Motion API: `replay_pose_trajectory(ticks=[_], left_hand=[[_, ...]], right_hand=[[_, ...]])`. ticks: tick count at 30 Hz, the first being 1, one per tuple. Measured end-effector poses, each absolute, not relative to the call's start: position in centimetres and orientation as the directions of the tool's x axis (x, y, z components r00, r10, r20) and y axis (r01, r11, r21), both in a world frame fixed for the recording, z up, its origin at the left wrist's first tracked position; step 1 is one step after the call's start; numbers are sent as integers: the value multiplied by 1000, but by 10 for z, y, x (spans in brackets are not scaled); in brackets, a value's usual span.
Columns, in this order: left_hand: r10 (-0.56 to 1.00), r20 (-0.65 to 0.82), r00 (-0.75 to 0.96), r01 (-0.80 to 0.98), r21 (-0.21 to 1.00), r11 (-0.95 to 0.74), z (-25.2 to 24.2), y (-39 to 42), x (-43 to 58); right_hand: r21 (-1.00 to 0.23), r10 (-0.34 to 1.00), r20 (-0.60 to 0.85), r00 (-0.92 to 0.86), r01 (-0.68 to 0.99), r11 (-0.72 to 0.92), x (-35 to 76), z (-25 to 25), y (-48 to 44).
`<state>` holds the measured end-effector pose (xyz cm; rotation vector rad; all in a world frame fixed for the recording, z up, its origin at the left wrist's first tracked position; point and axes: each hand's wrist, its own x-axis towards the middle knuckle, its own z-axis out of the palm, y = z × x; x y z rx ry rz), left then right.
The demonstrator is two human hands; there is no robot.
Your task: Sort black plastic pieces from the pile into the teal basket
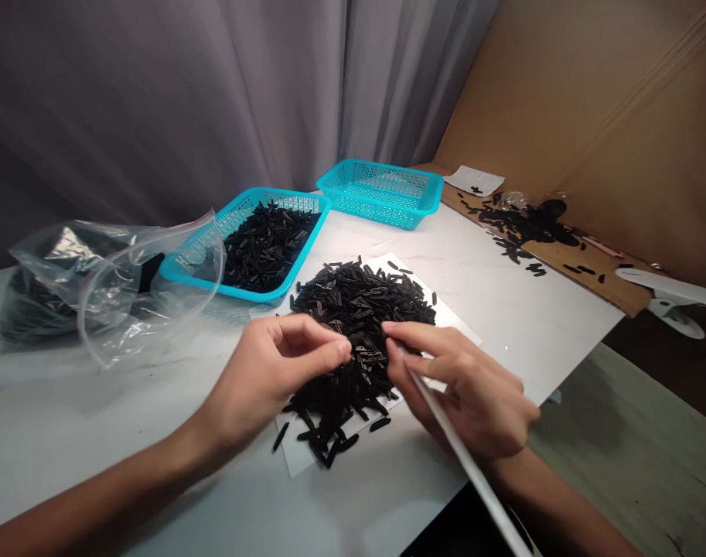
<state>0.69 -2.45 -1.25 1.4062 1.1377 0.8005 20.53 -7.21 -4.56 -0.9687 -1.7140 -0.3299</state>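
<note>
A heap of small, narrow black pieces lies on a white sheet, several of them strewn at its near edge. Over the heap's left side, my left hand is closed in a pinch, thumb against forefinger; anything between the tips is too small to make out. Across from it, my right hand is closed with a long, thin white stick between its fingers. The stick slants down toward the bottom edge of the view. Whether the right fingertips also pinch a black piece, I cannot tell.
Left of the heap stands a blue basket full of black pieces, beside a clear plastic bag. Another blue basket is behind. Loose black pieces and a white paper lie along the cardboard at right.
</note>
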Motion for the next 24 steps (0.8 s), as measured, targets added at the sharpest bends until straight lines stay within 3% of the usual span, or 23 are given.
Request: replay_pose_trajectory(ticks=[2,3,5,6,9,12,14,17,20,24], left_hand=[[976,100,192,323,933,-159,-12,-4,-7],[958,259,122,445,849,-286,-12,9,-16],[848,516,123,734,528,-428,-17,34,-34],[806,550,220,812,355,-464,-20,44,-41],[771,551,320,813,258,-522,-27,54,-49],[667,530,524,697,183,-694,-27,39,-38],[610,362,705,592,175,-787,-25,26,-29],[610,119,783,565,276,-778,-25,16,-25],[653,112,749,547,450,-705,-27,19,-27],[716,162,679,516,589,-622,-26,24,-25]], right_hand=[[-256,443,896,-24,789,559,218,-45,-64],[-259,454,891,3,824,504,227,-46,-57],[-261,468,883,43,873,412,252,-47,-41],[-310,540,838,85,887,342,266,-47,-32],[-445,734,654,181,877,180,310,-49,-7],[-434,801,536,266,901,-8,341,-53,6],[-343,840,452,300,928,-146,352,-57,8],[-162,892,310,329,943,-292,357,-63,7],[-94,914,248,322,947,-309,358,-69,6],[-37,916,222,335,941,-336,361,-69,5]])
